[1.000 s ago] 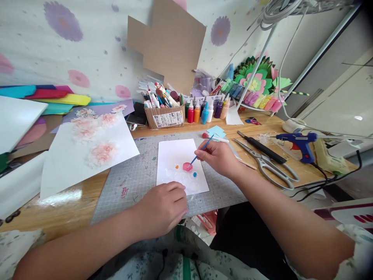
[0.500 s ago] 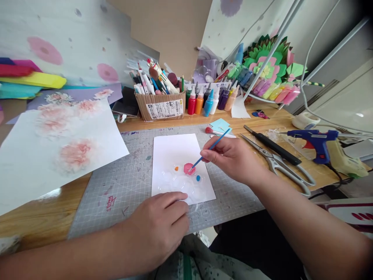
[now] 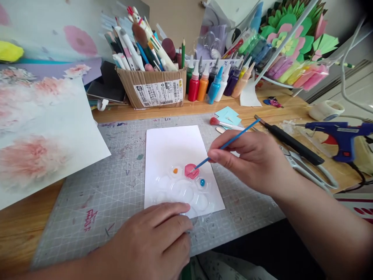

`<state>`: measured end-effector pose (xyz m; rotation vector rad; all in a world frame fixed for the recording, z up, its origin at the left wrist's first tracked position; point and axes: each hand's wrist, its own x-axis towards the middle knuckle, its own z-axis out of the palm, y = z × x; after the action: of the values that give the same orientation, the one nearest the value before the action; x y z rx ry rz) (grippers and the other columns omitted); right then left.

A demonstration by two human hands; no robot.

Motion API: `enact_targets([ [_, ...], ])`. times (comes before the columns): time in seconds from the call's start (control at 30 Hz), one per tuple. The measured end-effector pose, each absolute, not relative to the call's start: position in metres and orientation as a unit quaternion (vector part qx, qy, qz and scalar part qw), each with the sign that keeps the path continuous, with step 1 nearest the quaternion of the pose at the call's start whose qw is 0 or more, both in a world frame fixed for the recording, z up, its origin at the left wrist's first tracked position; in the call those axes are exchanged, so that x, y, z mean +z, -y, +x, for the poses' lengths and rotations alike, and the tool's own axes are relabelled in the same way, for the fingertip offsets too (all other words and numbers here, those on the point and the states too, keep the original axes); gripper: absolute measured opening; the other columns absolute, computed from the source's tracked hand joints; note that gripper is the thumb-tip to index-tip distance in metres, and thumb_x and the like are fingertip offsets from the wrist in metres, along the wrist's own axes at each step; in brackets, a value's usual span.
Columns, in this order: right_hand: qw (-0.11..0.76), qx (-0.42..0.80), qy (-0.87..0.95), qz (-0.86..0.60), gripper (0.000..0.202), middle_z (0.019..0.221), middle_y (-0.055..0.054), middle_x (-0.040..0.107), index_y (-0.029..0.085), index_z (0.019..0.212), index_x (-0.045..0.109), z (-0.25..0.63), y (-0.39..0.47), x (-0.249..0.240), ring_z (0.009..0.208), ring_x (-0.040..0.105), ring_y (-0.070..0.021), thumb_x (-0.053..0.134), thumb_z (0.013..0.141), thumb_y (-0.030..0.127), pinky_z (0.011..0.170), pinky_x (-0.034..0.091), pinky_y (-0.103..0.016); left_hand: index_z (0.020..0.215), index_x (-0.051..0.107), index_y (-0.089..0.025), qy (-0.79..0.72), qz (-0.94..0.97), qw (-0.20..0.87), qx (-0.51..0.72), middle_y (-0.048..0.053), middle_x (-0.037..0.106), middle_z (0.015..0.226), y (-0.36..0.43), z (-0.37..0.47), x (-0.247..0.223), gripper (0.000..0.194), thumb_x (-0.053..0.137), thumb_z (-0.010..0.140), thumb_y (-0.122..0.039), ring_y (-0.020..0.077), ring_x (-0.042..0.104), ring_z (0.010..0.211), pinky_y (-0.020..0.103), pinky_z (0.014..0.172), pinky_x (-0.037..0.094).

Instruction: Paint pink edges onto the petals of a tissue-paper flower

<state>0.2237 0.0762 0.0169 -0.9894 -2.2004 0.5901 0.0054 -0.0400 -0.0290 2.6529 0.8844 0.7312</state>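
Grey mat (image 3: 113, 182) beneath seemingly plastic palette (image 3: 186, 192)

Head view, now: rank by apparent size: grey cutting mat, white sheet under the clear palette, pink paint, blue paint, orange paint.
1. Grey cutting mat
2. White sheet
3. Pink paint
4. Blue paint and orange paint: too alike to rank

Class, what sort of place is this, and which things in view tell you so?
Most likely a craft workspace, though whether at home or in a studio isn't clear. A gray gridded cutting mat, a clear plastic paint palette and a blue pistol-shaped glue gun suggest it.
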Motion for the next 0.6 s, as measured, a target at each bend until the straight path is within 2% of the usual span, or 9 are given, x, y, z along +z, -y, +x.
enact_targets([
  [0.17,0.309,0.209,0.850,-0.372,0.016,0.062,0.003,0.069,0.019,0.073,0.068,0.2226,-0.0758,0.0191,0.055,0.059,-0.0093,0.064,0.088,0.023,0.055,0.043,-0.021,0.082,0.071,-0.018,-0.318,0.903,0.132,0.259,-0.002,0.073,0.088,0.0400,0.0039,-0.0322,0.028,0.049,0.097,-0.009,0.0113,0.065,0.098,0.021,0.114,0.040],
  [0.37,0.276,0.227,0.853,-0.380,0.020,0.063,0.002,0.069,0.023,0.071,0.069,0.2198,-0.0764,0.0214,0.055,0.060,-0.0110,0.063,0.088,0.030,0.055,0.043,-0.024,0.084,0.072,-0.020,-0.310,0.903,0.137,0.263,-0.003,0.074,0.091,0.0378,0.0037,-0.0321,0.032,0.046,0.096,-0.006,0.0114,0.065,0.099,0.022,0.116,0.038],
  [0.6,0.272,0.205,0.853,-0.396,0.019,0.061,0.002,0.067,0.023,0.070,0.068,0.2176,-0.0762,0.0242,0.055,0.058,-0.0119,0.062,0.087,0.029,0.056,0.041,-0.026,0.088,0.073,-0.020,-0.321,0.902,0.131,0.259,-0.001,0.073,0.089,0.0435,0.0041,-0.0326,0.034,0.044,0.095,-0.006,0.0130,0.065,0.096,0.023,0.116,0.040],
])
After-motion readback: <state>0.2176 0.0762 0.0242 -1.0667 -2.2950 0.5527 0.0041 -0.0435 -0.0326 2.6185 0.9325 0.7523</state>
